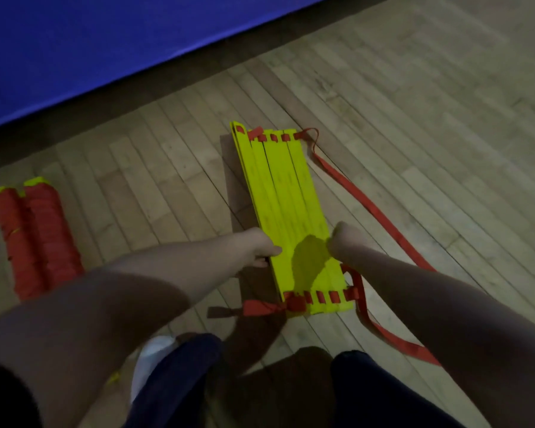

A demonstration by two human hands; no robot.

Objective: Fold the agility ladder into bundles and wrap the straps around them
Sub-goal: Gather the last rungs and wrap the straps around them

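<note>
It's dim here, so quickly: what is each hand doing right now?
Left hand: grips the rungs.
Right hand: curled at the rungs' edge; grip cannot be told.

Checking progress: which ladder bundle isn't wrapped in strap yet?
The flat yellow bundle in the left hand and right hand: bare rungs, red strap trailing loose. The two left bundles are wound in red.

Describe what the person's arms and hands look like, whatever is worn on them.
The left forearm and right forearm are bare to the frame's edge: no sleeves show. The left hand and right hand wear no gloves, and no watch, band or ring is visible, though the light is dim.
</note>
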